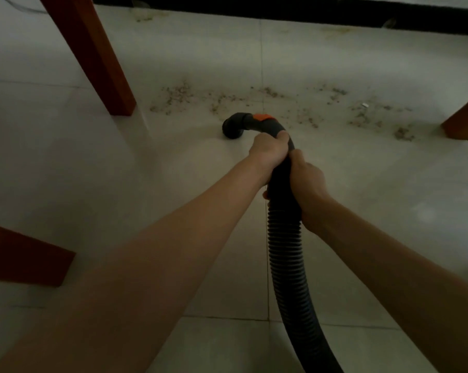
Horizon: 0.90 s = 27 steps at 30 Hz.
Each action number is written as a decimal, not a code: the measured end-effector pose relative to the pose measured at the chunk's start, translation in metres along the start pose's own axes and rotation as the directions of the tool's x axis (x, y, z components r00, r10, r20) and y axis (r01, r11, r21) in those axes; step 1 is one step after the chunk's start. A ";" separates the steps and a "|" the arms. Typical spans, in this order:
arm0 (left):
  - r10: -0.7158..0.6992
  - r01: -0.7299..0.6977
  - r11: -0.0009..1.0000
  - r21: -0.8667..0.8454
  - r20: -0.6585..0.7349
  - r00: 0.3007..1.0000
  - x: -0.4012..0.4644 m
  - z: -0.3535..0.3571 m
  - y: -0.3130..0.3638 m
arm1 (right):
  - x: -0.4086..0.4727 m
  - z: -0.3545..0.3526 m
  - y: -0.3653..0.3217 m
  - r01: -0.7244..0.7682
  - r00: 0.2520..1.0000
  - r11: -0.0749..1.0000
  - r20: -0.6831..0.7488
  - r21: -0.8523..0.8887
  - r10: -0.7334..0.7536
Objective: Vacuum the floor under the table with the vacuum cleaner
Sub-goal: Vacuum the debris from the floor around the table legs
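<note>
Tiled floor (66, 162): pale, carrying everything in view. One dark band runs along its far edge.

Table legs: three visible, all red-brown wood. One stands at far left (98, 60), one at the right edge (464, 122), and one shows at the near left (25, 254).

Vacuum hose (286, 238): one, black and ribbed. Its long axis runs from the near edge of the floor away from the person, then bends left through a smooth handle section with one orange slider (262, 117). It ends in one elbow nozzle (234, 127) facing down at the floor; contact cannot be confirmed.

Hands: two, both clamped on the hose. The left hand (270, 152) grips higher up, fingers wrapped around the handle bend, and is nearer the nozzle. The right hand (308, 184) grips just behind it, where the ribbing begins.

Debris (294, 106): one scattered band of crumbs, uncounted, lying just beyond the nozzle and stretching right toward the right leg. Judgement: the next pass calls for pushing forward and sweeping rightward; most debris remains.
</note>
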<state>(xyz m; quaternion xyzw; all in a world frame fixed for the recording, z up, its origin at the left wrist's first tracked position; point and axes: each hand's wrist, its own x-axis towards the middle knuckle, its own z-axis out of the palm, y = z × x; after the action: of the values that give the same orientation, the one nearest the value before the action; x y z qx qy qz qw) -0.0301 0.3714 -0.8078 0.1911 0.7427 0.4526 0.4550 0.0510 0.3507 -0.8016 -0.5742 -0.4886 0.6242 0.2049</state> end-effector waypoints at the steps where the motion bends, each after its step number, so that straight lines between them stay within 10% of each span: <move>1: 0.000 0.000 1.000 0.003 -0.002 1.000 0.004 -0.002 0.002 | 0.004 0.002 -0.003 0.002 1.000 1.000 0.015 0.007 -0.002; 27: 0.012 -0.026 0.997 0.073 0.188 0.982 -0.002 0.100 0.016 | 0.025 -0.083 0.019 -0.030 0.975 0.998 -0.220 0.051 0.040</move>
<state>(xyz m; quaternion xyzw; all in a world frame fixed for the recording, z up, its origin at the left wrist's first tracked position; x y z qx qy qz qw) 0.0539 0.4277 -0.8112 0.2568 0.7113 0.4085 0.5110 0.1265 0.3936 -0.8189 -0.6437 -0.4376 0.5713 0.2605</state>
